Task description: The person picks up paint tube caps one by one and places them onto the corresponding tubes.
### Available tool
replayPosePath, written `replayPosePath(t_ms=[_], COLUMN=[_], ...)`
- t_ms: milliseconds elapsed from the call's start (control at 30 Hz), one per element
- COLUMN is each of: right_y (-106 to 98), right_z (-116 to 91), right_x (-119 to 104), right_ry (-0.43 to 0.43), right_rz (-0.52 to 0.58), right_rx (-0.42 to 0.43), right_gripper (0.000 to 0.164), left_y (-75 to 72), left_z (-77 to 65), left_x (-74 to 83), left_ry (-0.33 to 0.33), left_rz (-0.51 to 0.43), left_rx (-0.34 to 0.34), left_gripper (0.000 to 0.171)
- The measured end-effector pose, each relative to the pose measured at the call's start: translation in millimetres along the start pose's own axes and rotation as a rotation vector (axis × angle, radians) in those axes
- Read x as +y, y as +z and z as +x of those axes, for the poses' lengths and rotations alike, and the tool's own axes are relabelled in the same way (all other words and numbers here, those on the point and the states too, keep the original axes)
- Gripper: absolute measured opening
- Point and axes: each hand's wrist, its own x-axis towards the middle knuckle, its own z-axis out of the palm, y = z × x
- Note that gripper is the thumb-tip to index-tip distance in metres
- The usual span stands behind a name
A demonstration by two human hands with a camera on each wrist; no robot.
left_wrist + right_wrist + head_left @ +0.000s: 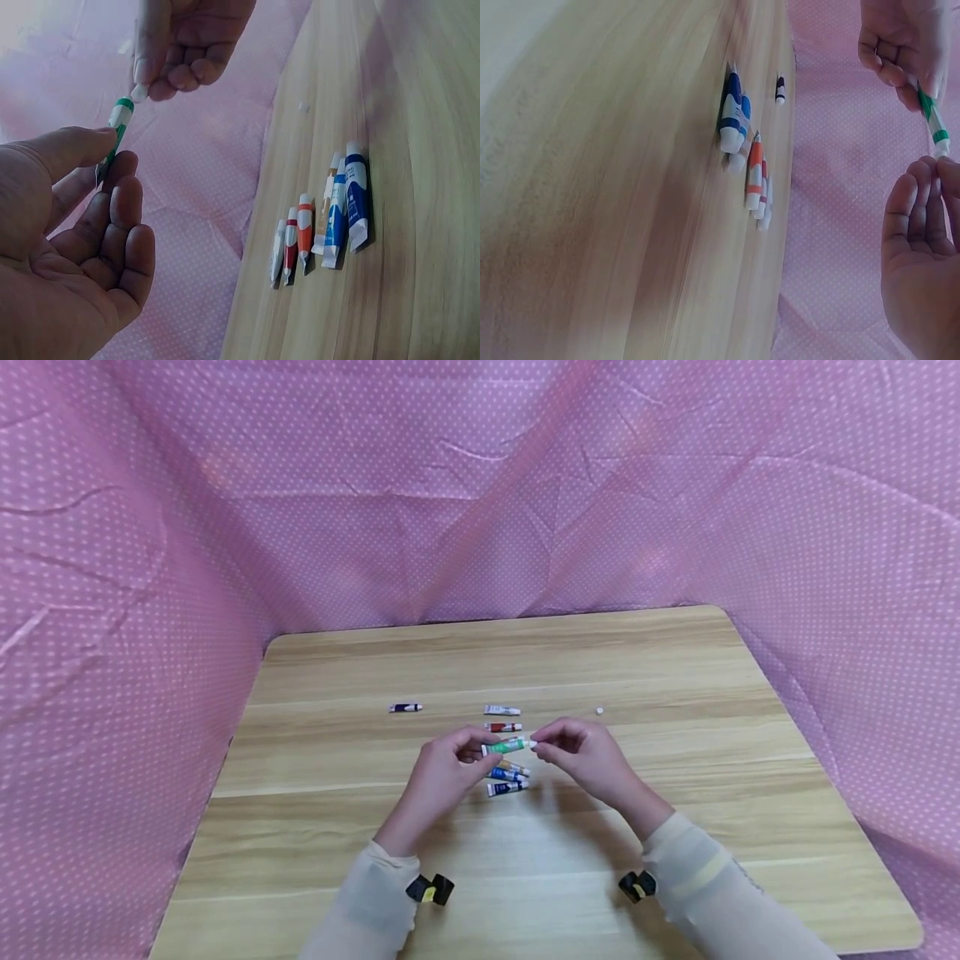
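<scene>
My left hand (446, 768) pinches a green paint tube (508, 746) between thumb and index finger, above the row of tubes. Its capped end points right, toward my right hand (592, 764). The right thumb and fingertips pinch a small white cap (139, 93) at the tube's neck; whether the cap is threaded on or just loose from the neck, I cannot tell. Under the hands lie a white tube (502, 710), a red tube (502, 727), an orange tube (304, 225), an ochre tube (325, 214), a blue tube (337, 214) and a dark blue tube (507, 787).
A dark purple or black tube (406, 707) lies apart, to the left on the wooden table (315, 827). One loose white cap (599, 711) sits beyond my right hand. Pink dotted cloth (480, 543) hangs around the table's back and sides.
</scene>
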Motion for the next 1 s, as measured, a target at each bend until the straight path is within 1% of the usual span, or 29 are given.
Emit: replayPosePath(t_ms=[167, 400, 500, 633, 733, 867, 1000], right_y=[3.2, 4.1, 4.3, 4.9, 5.8, 6.5, 6.9], right_z=[0.6, 1.0, 0.1, -0.1, 0.2, 0.9, 1.8], right_x=[1.8, 2.4, 2.3, 3.8, 5.1, 4.8, 4.3], right_ry=[-0.015, -0.019, -0.021, -0.016, -0.021, -0.030, -0.032], right_rz=[0.013, 0.013, 0.020, 0.007, -0.008, -0.012, -0.022], right_rx=[0.009, 0.011, 0.010, 0.002, -0.013, -0.025, -0.025], right_gripper=[0.013, 0.013, 0.013, 0.013, 0.016, 0.023, 0.030], left_y=[2.2, 3.8, 4.2, 3.6, 3.5, 4.5, 5.9], left_z=[-1.4, -2.3, -2.7, -2.8, -2.6, -2.0, -1.9], left_x=[1.3, 3.7, 3.9, 4.6, 5.0, 5.5, 5.7], left_ry=[0.004, 0.047, 0.054, 0.045, 0.036, 0.050, 0.046], left_rz=[0.010, 0.051, 0.057, 0.065, 0.066, 0.062, 0.054], left_rx=[0.007, 0.011, 0.016, 0.020, 0.020, 0.010, 0.006], left_gripper=[0.019, 0.020, 0.020, 0.021, 0.021, 0.023, 0.023])
